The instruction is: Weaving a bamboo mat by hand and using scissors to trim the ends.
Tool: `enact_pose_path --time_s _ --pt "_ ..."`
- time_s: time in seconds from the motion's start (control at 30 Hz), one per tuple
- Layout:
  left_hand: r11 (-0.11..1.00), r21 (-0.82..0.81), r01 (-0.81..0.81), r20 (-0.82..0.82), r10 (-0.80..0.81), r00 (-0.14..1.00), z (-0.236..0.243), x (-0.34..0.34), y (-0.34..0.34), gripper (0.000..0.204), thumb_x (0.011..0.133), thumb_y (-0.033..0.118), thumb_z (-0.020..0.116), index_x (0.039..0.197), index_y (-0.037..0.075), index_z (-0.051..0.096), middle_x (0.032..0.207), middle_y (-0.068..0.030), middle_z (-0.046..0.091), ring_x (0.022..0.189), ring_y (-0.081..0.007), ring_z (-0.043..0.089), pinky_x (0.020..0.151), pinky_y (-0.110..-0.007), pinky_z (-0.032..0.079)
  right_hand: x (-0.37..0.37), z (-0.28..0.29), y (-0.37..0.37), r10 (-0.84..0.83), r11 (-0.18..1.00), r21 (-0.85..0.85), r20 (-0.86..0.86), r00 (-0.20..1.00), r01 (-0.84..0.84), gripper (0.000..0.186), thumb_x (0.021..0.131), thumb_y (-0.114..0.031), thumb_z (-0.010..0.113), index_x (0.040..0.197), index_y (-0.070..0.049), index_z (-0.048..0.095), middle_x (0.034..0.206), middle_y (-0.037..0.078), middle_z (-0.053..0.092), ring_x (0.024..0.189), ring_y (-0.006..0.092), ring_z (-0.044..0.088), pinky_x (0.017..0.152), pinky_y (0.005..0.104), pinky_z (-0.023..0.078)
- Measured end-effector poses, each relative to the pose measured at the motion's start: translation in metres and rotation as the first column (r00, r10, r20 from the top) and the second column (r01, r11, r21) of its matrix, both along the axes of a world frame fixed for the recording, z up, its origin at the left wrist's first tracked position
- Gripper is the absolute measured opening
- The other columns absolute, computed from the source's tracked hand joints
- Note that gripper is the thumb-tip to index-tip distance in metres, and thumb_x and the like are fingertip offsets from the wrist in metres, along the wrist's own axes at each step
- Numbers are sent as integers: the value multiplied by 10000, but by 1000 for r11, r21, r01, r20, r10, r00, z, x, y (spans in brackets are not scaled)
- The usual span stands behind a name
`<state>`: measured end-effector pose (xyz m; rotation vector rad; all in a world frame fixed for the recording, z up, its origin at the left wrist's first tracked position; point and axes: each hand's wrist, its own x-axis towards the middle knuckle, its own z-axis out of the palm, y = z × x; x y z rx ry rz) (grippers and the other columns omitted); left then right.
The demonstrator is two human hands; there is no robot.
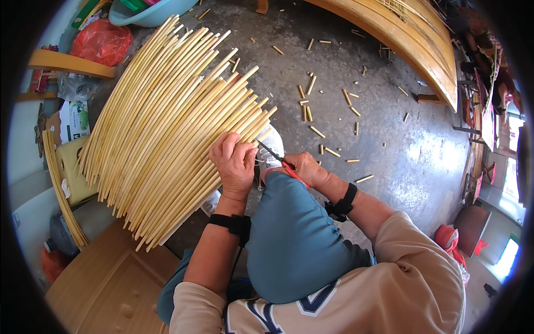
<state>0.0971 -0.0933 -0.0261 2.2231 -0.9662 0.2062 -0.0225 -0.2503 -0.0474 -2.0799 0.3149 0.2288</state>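
Observation:
A large bundle of long pale-yellow cane-like sticks (144, 128) lies fanned out to the left of my bent leg. My left hand (232, 164) is closed on sticks at the bundle's right side, with fingers curled over them. My right hand (307, 170) grips a pair of shears with red handles (296, 177); their dark blades point up-left to the stick ends just right of my left fingers. Whether the blades touch a stick is hard to tell. My white shoe (271, 133) is behind the shears.
Short cut pieces (316, 131) are scattered over the grey floor. A curved wooden piece (406, 42) stands at upper right. A light-blue basin (147, 15), red plastic bag (97, 42) and beige container (78, 178) are along the left side. A wooden panel (105, 278) is at lower left.

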Motion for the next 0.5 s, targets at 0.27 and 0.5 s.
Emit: enact_pose_path --time_s 0.27,0.5 --pt "1000 -16 8 -31 -9 999 4 0 1 174 708 147 685 843 97 587 1035 -65 515 1028 -279 459 882 -421 322 -3 0 -7 9 999 -32 -8 1000 -9 480 756 -492 634 644 -28 581 559 166 549 535 344 566 527 390 453" --pt "1000 -15 -1 -10 0 1000 4 1 -1 212 733 147 669 912 65 590 1003 -67 528 998 -278 478 875 -412 347 1 2 -13 57 998 -3 -82 995 -57 522 753 -548 603 660 -37 551 605 163 568 582 354 574 540 405 447"
